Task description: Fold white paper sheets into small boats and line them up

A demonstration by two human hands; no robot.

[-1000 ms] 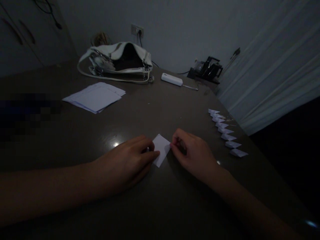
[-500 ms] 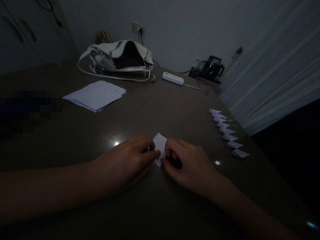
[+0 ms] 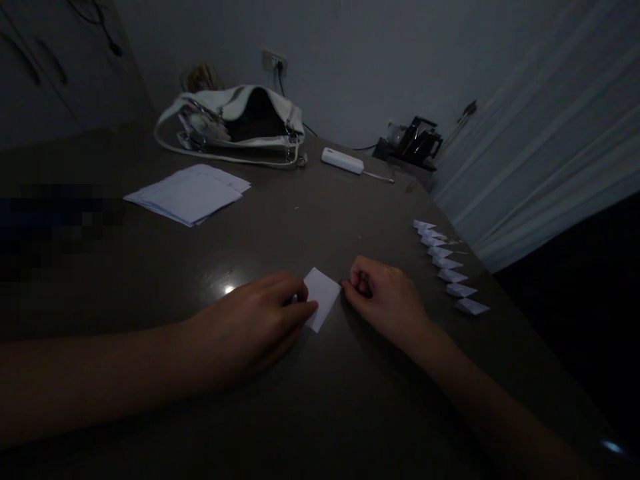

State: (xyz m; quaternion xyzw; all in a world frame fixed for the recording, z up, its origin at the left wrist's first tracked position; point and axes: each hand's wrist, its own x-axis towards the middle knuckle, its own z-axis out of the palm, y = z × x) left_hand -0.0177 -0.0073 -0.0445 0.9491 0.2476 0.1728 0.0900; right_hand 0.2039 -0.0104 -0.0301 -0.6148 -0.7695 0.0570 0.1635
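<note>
A small folded piece of white paper lies on the dark table between my hands, one corner toward the far side. My left hand is closed on its left part, thumb and index finger over the sheet; that side of the paper is hidden beneath the fingers. At the paper's right corner is my right hand, fingers curled in and the thumb tip meeting the corner. Off to the right, several small folded white paper pieces stand in a row near the table edge.
A stack of white paper sheets lies at the far left. Behind it sits an open white handbag. A white power bank with a short cable rests at the back. A black kettle stands in the far right corner, beside a pale curtain.
My right hand has shifted right and slightly away from me, and more of the paper's right side now shows, spread wider. My left hand has stayed in place on the paper.
</note>
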